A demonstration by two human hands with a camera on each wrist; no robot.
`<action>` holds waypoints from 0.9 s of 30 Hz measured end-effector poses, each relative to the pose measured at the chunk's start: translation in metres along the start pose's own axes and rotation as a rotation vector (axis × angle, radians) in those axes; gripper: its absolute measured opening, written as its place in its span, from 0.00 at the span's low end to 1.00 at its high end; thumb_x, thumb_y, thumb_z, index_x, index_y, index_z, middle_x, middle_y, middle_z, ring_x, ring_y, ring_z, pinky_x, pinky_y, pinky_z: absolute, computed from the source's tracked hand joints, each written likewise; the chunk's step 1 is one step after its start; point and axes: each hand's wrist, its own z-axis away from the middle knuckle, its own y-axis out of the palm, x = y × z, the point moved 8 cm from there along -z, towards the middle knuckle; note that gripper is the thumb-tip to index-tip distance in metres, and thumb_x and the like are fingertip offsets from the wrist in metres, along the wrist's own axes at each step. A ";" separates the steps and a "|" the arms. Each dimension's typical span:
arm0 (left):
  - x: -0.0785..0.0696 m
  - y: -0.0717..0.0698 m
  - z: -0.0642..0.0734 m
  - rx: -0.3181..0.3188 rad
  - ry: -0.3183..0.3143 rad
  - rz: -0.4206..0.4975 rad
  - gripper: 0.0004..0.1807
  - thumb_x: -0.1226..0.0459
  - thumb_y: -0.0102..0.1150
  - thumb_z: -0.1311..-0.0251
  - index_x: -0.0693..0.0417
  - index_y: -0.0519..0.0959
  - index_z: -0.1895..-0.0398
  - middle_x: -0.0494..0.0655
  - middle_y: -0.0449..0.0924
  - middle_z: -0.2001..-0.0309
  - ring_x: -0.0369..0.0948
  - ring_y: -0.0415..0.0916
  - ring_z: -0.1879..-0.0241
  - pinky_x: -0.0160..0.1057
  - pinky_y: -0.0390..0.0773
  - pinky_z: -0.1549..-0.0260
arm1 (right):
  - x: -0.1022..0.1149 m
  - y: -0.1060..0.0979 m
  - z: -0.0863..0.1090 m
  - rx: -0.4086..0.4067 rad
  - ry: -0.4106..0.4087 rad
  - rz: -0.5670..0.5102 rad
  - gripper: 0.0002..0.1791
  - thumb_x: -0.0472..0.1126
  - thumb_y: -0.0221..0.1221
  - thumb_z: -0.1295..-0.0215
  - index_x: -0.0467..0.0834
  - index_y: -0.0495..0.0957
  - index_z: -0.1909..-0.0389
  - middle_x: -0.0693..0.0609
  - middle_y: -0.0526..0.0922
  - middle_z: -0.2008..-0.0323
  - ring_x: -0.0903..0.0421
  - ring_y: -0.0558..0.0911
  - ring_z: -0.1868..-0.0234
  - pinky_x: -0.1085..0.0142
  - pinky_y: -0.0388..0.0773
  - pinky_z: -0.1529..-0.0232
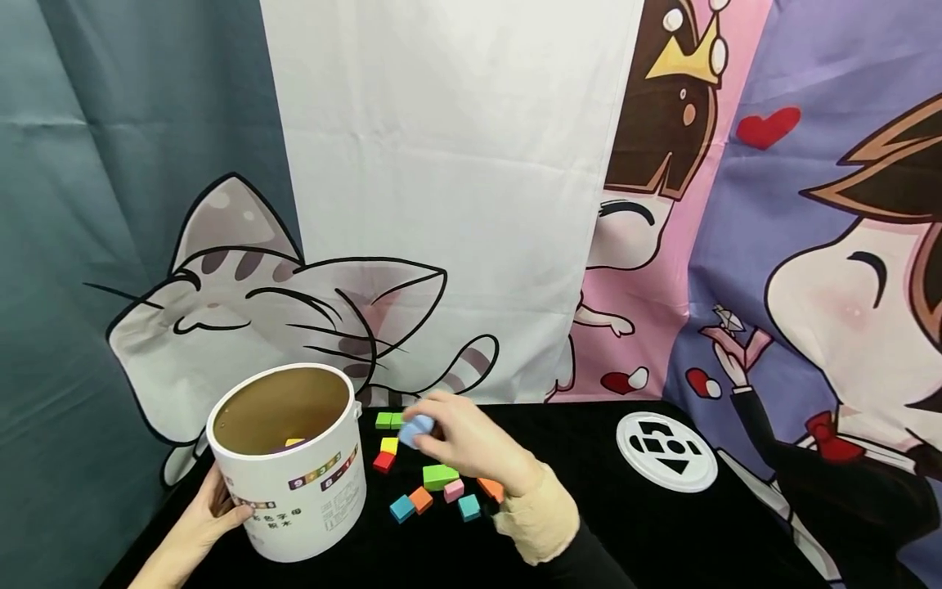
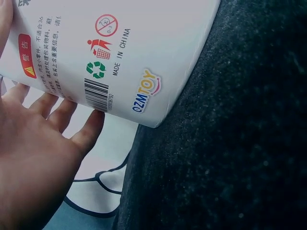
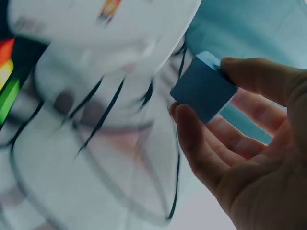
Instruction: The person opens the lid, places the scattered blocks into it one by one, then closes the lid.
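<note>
My right hand (image 1: 471, 438) pinches a light blue block (image 3: 204, 91) between thumb and fingertips. The block is raised off the black cloth, to the right of a white bucket (image 1: 309, 507). With the thumb on its near side and the fingers around the far side, my left hand (image 1: 195, 523) holds this bucket, which tilts a little. A yellow block (image 1: 294, 442) shows inside; most of the bucket's contents are hidden by the wall. In the left wrist view, the fingers (image 2: 88, 132) lie against the bucket's printed side.
Several coloured blocks lie right of the bucket, among them a red block (image 1: 383, 463), a larger green block (image 1: 440, 477), a pink block (image 1: 453, 490) and a teal block (image 1: 468, 508). A white lid (image 1: 699, 470) with shaped holes lies farther right. Printed curtains (image 1: 456, 164) hang behind.
</note>
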 end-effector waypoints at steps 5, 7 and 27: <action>0.002 0.002 0.002 -0.002 0.011 -0.005 0.50 0.69 0.51 0.29 0.34 0.26 0.23 0.52 0.32 0.23 0.10 0.51 0.44 0.18 0.61 0.54 | 0.047 0.009 -0.040 0.002 -0.121 -0.018 0.14 0.38 0.63 0.36 0.45 0.81 0.50 0.53 0.79 0.54 0.64 0.76 0.57 0.79 0.70 0.55; 0.002 0.001 0.002 0.000 0.005 -0.008 0.50 0.69 0.51 0.29 0.34 0.26 0.23 0.52 0.32 0.23 0.10 0.51 0.44 0.18 0.61 0.54 | 0.060 0.015 -0.057 0.011 -0.127 -0.030 0.14 0.39 0.63 0.36 0.45 0.81 0.50 0.54 0.79 0.53 0.66 0.75 0.58 0.81 0.69 0.55; 0.003 0.002 0.000 0.009 -0.026 -0.009 0.49 0.67 0.50 0.27 0.31 0.24 0.24 0.50 0.32 0.24 0.09 0.51 0.46 0.18 0.62 0.55 | 0.077 0.123 -0.165 0.251 0.161 0.373 0.24 0.50 0.65 0.38 0.65 0.76 0.40 0.64 0.76 0.51 0.68 0.76 0.54 0.71 0.74 0.60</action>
